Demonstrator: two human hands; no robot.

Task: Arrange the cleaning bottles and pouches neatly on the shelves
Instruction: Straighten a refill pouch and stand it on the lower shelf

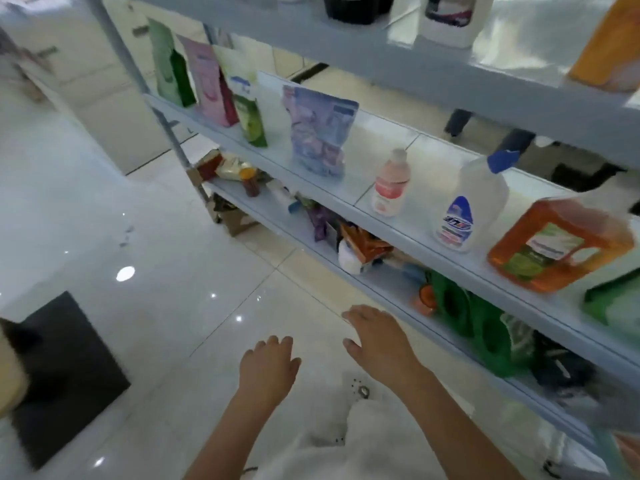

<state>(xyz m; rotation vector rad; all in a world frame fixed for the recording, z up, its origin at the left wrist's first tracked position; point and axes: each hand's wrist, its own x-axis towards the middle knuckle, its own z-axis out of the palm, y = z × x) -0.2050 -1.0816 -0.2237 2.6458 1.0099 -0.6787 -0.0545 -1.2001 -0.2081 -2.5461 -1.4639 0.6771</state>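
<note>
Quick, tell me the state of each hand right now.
Left hand: open, fingers loosely bent, holding nothing.
Right hand: open, fingers extended, holding nothing.

Pale blue middle shelf [277, 168], above the fingers [360, 315] of the right hand [377, 337]: four upright pouches [318, 129] stand up-left of them, pink bottle [391, 183], blue-capped bottle [474, 206] and orange jug [554, 244] up-right

Bright, even overhead light, shadows faint. Specular hotspots on glossy floor [125, 273] at 8 o'clock. Motion blur throughout, worst at 3–5 o'clock edge. Wide-angle distortion bows the shelves [408, 232].
</note>
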